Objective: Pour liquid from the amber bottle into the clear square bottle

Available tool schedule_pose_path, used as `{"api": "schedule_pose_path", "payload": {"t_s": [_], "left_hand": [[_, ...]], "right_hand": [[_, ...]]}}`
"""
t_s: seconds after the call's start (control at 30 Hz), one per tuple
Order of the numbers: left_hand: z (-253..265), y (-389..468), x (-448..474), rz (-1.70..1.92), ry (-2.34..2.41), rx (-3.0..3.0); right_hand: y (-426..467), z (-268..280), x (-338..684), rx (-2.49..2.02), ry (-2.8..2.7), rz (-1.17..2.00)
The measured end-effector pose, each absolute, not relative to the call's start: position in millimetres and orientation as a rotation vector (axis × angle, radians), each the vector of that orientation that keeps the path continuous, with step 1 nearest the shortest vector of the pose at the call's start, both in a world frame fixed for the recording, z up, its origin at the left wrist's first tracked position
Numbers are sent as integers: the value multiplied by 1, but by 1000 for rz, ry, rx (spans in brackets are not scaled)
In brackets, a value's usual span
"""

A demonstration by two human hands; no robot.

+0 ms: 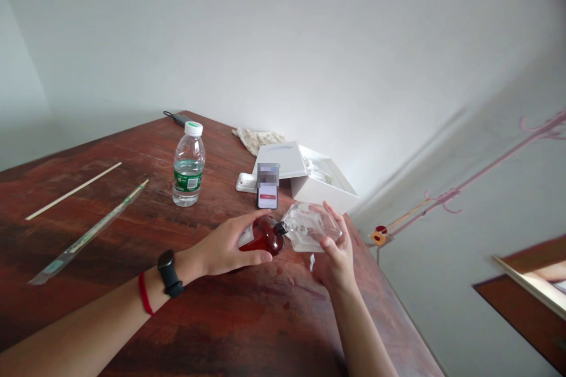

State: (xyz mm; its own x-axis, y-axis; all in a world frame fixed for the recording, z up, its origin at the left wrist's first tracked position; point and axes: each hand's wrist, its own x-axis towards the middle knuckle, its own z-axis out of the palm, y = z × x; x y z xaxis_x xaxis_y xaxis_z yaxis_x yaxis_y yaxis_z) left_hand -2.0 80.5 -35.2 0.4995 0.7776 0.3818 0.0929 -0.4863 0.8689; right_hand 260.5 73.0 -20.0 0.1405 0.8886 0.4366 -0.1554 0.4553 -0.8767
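My left hand (236, 241) is wrapped round a bottle of dark red liquid (267, 237), tipped on its side with its black neck (280, 228) pointing right. My right hand (338, 253) grips a clear bottle (312, 225), also tilted sideways, its mouth facing left. The two mouths meet or nearly meet; I cannot tell whether liquid passes between them. A small white scrap (312, 263) lies on the wooden table (221, 318) just below the clear bottle. Behind the bottles, a phone (267, 191) leans upright against a white box lid (283, 156).
A water bottle (189, 168) with a green label stands left of the phone. Farther left lie a bare chopstick (73, 191) and a wrapped one (92, 230). A white case (246, 182), an open white box (325, 179), a cloth (259, 138) and a dark pouch (177, 118) sit farther back.
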Motion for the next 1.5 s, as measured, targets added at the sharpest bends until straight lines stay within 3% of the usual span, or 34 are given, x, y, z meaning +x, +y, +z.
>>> {"api": "schedule_pose_path", "payload": {"t_s": [1.5], "left_hand": [[-35, 82, -4, 1014, 725, 1948]], "right_hand": [[72, -18, 259, -773, -1201, 873]]}}
